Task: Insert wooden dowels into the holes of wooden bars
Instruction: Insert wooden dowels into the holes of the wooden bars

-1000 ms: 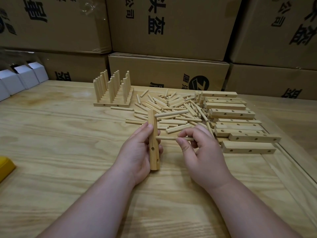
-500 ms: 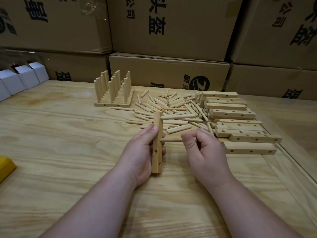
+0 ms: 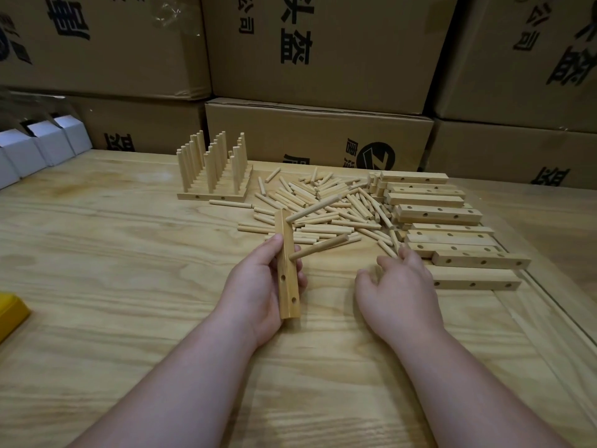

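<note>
My left hand [image 3: 258, 286] grips a wooden bar [image 3: 287, 270] held upright on its end above the table. Two dowels stick out of the bar to the right: an upper dowel [image 3: 318, 206] and a lower dowel [image 3: 319, 246]. Two empty holes show lower on the bar's face. My right hand [image 3: 397, 286] is open, fingers spread, near the right edge of the loose dowel pile [image 3: 323, 208], with nothing in it. Bare bars [image 3: 452, 234] lie stacked to its right.
A finished block of bars with upright dowels [image 3: 213, 176] stands at the back left of the wooden table [image 3: 129, 286]. Cardboard boxes [image 3: 323, 59] wall the far side. White small boxes [image 3: 38, 147] sit at far left, a yellow object [image 3: 9, 312] at the left edge.
My right hand let go of the second dowel, which now stands in the bar, and moved right toward the pile. The left hand tilted the bar slightly.
</note>
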A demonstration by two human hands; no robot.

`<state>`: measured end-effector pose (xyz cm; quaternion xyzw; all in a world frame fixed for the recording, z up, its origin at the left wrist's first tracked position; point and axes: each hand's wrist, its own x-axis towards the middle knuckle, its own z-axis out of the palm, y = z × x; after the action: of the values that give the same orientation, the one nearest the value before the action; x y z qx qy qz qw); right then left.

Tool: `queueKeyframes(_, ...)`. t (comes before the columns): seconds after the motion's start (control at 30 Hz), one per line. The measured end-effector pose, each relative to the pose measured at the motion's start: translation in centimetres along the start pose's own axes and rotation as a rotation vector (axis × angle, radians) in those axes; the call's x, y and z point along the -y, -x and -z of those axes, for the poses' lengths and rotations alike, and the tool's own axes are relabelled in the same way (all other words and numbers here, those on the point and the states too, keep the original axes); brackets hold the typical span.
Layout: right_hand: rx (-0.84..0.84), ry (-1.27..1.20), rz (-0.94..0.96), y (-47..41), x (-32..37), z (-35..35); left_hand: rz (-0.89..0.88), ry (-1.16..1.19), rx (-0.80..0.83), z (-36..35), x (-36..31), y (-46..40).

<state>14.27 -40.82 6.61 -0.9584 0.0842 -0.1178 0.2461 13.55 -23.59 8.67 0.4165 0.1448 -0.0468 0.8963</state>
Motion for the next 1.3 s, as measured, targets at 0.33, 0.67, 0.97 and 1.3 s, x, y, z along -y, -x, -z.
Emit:
queueKeyframes(0.33, -0.043, 0.011, 0.044, -0.1, 0.0, 0.0, 0.007, 0.025, -0.019, 0.0, 0.0, 0.0)
queueKeyframes(0.67, 0.009, 0.072, 0.082, -0.3, -0.1, -0.2, 0.025, 0.066, -0.057, 0.2, -0.1, -0.4)
queueKeyframes(0.97, 0.109, -0.295, 0.303, 0.2, 0.4, -0.6, -0.058, 0.19, -0.124, 0.5, -0.1, -1.2)
queueKeyframes(1.3, 0.151, -0.368, 0.457, 0.7, 0.7, -0.3, -0.165, 0.195, -0.185, 0.9, 0.0, -1.7)
